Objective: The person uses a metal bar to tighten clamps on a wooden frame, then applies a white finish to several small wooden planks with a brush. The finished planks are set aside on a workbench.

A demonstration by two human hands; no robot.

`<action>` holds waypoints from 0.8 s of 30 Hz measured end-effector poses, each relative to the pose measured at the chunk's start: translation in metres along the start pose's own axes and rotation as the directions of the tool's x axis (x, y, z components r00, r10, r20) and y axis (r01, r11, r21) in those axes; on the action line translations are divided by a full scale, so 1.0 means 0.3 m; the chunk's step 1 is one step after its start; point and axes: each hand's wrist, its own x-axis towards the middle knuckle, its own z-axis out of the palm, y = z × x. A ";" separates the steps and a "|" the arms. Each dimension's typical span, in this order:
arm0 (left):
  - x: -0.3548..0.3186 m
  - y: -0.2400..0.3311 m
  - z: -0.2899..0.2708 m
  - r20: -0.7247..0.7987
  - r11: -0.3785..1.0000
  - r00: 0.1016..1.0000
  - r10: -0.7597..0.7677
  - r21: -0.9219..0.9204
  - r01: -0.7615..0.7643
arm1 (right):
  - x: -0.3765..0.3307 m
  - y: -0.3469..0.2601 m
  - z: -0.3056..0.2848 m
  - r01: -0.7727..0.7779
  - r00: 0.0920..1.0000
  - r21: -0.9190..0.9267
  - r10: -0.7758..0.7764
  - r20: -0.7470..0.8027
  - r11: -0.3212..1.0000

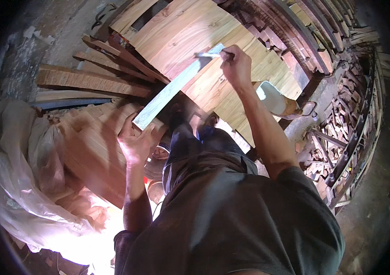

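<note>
A narrow wooden strip (176, 88) with a whitish upper face runs slantwise across the near left edge of a wide wooden panel (181, 27). My left hand (135, 141) is closed around the strip's near end, thumb and fingers on either side. Over the far end, my right hand (237, 68) grips a small brush (209, 55), its pale tip pointing left, at or just above the strip. Whether the tip touches the wood is unclear. Right of my right forearm, a white tub (271, 97) with brownish stains stands by the panel's right edge.
Long boards (89, 83) fan out at the left, above a stack of planks (94, 146). Crumpled clear plastic sheeting (21, 174) covers the far left. Stacked timber (295, 27) lies at the back right. A metal rack (355, 151) and many wood offcuts (337, 119) lie to the right.
</note>
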 end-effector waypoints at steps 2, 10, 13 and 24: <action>0.005 -0.019 -0.002 0.013 1.000 1.000 -0.002 0.012 0.002 | 0.063 0.105 0.009 -0.034 0.997 -0.119 0.026 -0.069 0.992; 0.014 -0.054 -0.001 0.023 0.990 0.999 -0.043 -0.133 0.046 | 0.193 0.284 -0.019 -0.035 0.992 -0.392 -0.015 -0.123 0.919; 0.017 -0.076 0.003 0.020 0.987 0.999 -0.029 -0.160 0.032 | 0.125 0.238 -0.031 -0.046 0.997 -0.361 0.022 -0.071 0.931; 0.020 -0.055 -0.015 0.063 0.987 0.991 -0.118 -0.103 0.124 | 0.009 0.059 -0.090 -0.353 0.934 0.187 0.334 0.127 0.917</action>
